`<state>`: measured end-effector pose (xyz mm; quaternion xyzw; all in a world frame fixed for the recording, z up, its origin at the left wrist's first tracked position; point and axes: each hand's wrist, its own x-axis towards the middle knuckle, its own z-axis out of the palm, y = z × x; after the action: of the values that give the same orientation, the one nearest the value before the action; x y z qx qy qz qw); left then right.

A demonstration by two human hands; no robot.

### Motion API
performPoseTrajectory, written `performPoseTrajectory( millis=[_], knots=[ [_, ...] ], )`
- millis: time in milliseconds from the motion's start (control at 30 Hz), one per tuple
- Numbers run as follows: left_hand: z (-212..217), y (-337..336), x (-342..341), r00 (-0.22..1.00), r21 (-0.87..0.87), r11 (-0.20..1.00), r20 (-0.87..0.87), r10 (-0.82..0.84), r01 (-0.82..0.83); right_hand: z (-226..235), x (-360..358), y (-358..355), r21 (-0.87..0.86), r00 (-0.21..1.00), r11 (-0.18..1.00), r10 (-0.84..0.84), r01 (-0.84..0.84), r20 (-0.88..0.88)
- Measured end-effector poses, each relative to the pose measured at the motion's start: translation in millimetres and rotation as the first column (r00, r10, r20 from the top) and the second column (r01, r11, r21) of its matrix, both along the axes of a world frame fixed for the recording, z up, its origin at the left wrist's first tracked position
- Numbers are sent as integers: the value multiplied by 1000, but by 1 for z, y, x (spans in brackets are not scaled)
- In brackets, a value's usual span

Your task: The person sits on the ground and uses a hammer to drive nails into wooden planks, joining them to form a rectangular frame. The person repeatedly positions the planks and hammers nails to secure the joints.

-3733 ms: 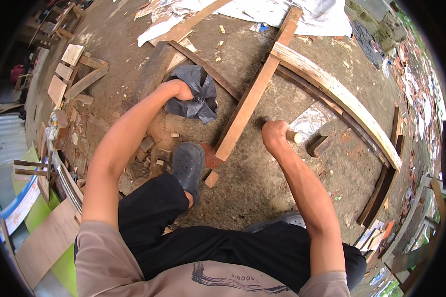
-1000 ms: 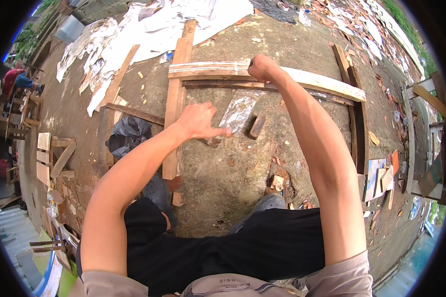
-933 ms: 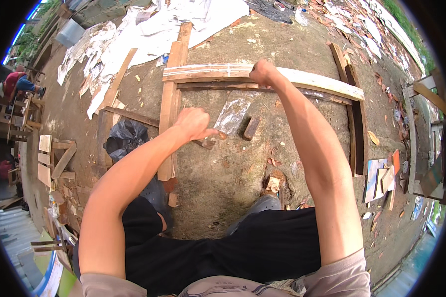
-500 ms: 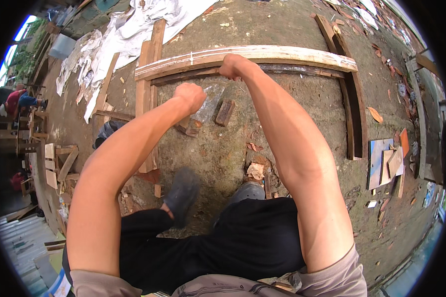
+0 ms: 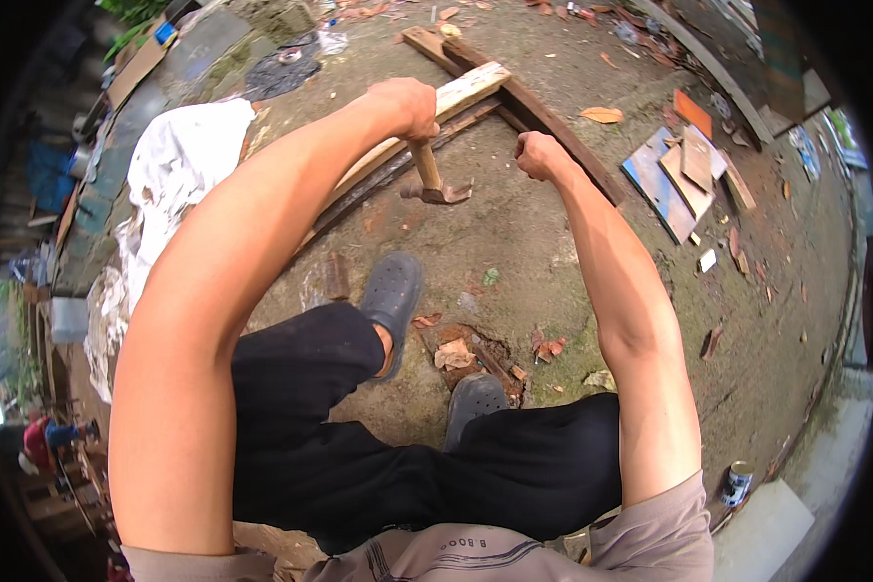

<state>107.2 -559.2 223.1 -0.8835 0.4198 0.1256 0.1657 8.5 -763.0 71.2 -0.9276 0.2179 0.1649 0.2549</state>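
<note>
As reach shifts along the pale beam (image 5: 476,88), its right end seems accessible; left hand (image 5: 407,105): clamped on hammer (image 5: 431,177); right hand (image 5: 542,156), near that end: fingers curled, contents unclear.

A person wears a taupe short-sleeved shirt (image 5: 640,543), its front crossed by dark, streaked bands (image 5: 507,557) beside a row of small dark lettering (image 5: 463,543). Black trousers (image 5: 398,475) extend beyond the shirt; farthest from it, rounded dark grey clogs (image 5: 395,291) show upper surfaces dotted with round holes.
</note>
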Motion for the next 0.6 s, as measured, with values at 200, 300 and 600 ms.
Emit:
performPoseTrajectory(
  millis=[200, 300, 600],
  knots=[
    [-30, -105, 9, 980, 59, 979, -49, -191, 194, -5, -87, -73, -143, 986, 977, -151, 159, 64],
    [-54, -132, 32, 969, 69, 973, -134, -208, 219, -7, -102, -82, -160, 982, 975, -167, 151, -92],
    [-160, -122, 73, 893, -43, 984, -427, 138, -173, 2, -16, -44, -147, 926, 934, -348, 327, -149]
  ],
)
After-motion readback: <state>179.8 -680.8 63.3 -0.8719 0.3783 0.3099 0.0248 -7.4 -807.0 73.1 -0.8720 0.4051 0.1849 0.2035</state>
